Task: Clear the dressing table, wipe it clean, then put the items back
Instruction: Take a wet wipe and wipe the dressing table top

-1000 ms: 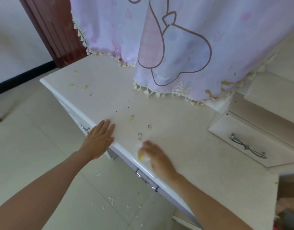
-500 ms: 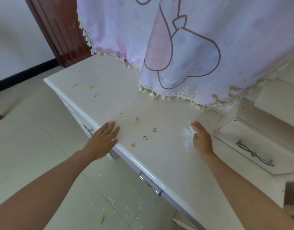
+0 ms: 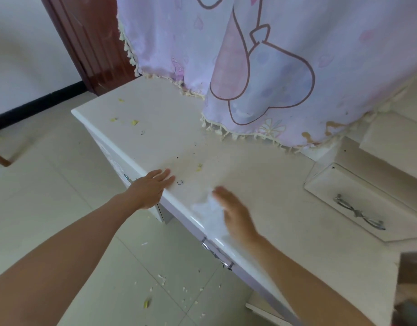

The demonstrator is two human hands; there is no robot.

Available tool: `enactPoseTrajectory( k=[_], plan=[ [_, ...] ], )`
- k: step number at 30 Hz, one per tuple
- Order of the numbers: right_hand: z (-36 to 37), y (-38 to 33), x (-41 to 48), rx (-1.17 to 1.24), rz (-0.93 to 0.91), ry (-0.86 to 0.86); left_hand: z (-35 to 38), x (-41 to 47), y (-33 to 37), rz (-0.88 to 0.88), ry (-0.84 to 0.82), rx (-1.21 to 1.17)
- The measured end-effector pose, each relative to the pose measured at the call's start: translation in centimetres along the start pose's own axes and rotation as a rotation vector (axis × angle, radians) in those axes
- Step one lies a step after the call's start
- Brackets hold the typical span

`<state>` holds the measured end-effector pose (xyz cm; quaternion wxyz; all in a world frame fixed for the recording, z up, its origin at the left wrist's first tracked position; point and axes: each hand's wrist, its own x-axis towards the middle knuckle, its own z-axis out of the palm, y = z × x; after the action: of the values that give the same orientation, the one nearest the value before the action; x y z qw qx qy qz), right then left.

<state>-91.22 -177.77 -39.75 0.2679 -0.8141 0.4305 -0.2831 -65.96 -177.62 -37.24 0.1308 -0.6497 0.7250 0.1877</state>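
Observation:
The cream dressing table has a bare top strewn with small yellow crumbs and a few metal staples. My left hand rests flat on the front edge, fingers straight. My right hand, blurred by motion, presses a white tissue onto the top close to the front edge. The tissue sticks out to the left of the hand. How the right fingers lie on it is too blurred to tell.
A lilac cartoon-print cloth with tassels hangs over the back of the table. A small drawer unit with a metal handle stands at the right. A dark red door frame is behind; crumbs litter the tiled floor.
My right hand swept the tissue from the right-middle of the top back toward the front edge. One staple seen earlier is gone from view. My left hand stayed put.

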Motion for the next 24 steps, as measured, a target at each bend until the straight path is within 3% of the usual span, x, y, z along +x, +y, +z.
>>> enactPoseTrajectory(
  k=[3,5,11,16,24],
  plan=[
    [-5.5,4.2,0.9,-0.092,0.291,0.229,0.0,-0.2,0.6,-0.021,0.016,-0.018],
    [-8.4,5.8,1.9,-0.173,0.389,0.297,0.0,-0.2,1.0,-0.034,0.040,-0.035],
    [-7.9,10.3,6.8,-0.345,0.448,0.128,0.0,-0.2,1.9,-0.087,0.091,-0.085],
    [-3.9,9.1,11.6,-0.445,0.182,-0.121,0.3,0.2,0.8,-0.104,0.088,-0.127],
    [4.6,1.1,9.0,-0.210,-0.279,-0.337,0.1,0.2,0.8,-0.134,0.038,-0.225]
  ],
)
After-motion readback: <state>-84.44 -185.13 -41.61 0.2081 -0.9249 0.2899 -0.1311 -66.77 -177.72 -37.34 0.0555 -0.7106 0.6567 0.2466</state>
